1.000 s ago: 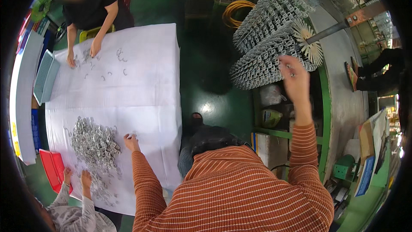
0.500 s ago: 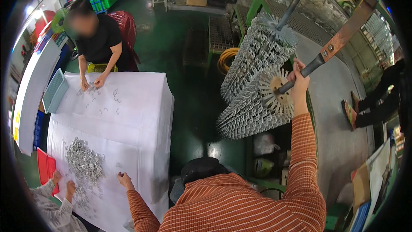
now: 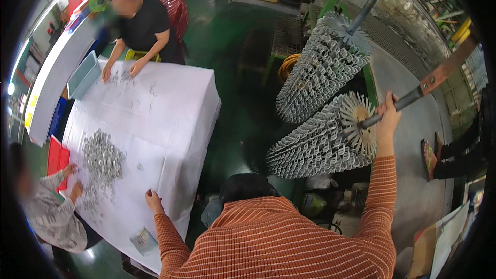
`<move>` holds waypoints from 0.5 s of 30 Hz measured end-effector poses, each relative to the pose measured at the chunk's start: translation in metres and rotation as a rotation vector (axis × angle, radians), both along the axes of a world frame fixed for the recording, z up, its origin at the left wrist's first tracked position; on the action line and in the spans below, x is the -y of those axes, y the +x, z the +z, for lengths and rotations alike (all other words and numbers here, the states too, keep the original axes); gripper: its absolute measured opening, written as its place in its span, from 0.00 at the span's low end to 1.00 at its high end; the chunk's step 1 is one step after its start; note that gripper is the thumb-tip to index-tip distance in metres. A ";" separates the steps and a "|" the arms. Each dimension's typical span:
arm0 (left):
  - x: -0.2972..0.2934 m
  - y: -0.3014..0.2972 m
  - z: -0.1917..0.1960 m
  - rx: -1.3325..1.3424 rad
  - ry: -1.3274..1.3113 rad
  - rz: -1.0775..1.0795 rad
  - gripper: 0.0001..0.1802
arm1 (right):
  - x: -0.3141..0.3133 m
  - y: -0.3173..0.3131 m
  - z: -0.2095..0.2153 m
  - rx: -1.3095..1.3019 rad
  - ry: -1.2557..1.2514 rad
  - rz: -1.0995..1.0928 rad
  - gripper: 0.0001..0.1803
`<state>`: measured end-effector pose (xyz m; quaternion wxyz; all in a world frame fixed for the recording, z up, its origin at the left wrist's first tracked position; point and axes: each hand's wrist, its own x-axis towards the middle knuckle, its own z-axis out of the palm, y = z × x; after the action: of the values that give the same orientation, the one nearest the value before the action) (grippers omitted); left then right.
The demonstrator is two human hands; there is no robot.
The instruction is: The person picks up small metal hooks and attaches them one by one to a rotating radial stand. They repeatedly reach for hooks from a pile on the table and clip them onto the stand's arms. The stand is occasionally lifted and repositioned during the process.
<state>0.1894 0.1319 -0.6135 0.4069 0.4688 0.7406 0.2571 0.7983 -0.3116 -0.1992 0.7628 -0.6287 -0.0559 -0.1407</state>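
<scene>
"What have you got?"
"One grey bar, closed in my right fingers. It sticks out of the nearer of two racks covered in metal pieces."
"And your left?"
"Those left fingers are bent over the desk; I cannot tell whether they pinch anything. One metal pile lies there, with one red tray and one blue tray along the edge."

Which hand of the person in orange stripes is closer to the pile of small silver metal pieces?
Left. The left hand is right of the silver pile, not touching it; the right hand is much farther right, gripping a grey round rod.
</scene>
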 end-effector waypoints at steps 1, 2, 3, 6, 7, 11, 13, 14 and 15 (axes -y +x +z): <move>0.005 -0.012 -0.006 0.006 0.001 0.017 0.20 | 0.003 -0.004 -0.015 -0.024 0.012 0.017 0.11; 0.008 -0.025 -0.014 0.012 0.008 0.041 0.20 | 0.003 -0.010 -0.032 -0.048 0.029 0.042 0.10; 0.013 -0.037 -0.024 0.027 0.011 0.073 0.20 | 0.004 -0.013 -0.050 -0.057 0.014 0.075 0.09; 0.020 -0.075 -0.037 0.082 0.086 0.161 0.20 | -0.002 -0.023 -0.106 -0.061 -0.018 0.243 0.08; 0.017 -0.115 -0.067 -0.024 0.200 0.155 0.20 | -0.013 -0.029 -0.117 -0.084 -0.008 0.370 0.06; 0.039 -0.134 -0.012 -0.187 0.302 0.176 0.19 | -0.064 -0.048 -0.135 -0.046 -0.054 0.658 0.07; 0.056 -0.150 0.017 -0.279 0.227 0.286 0.18 | -0.100 -0.065 -0.108 -0.012 -0.135 0.908 0.07; 0.066 -0.164 0.025 -0.337 0.167 0.308 0.19 | -0.121 -0.080 -0.090 0.008 -0.149 0.960 0.07; 0.100 -0.172 0.010 -0.443 0.164 0.423 0.21 | -0.129 -0.094 -0.068 0.038 -0.180 1.012 0.07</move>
<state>0.0173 0.0323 -0.6037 0.1339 0.3803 0.8692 0.2863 0.7038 -0.1823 -0.2675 0.6769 -0.5836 -0.3790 0.2398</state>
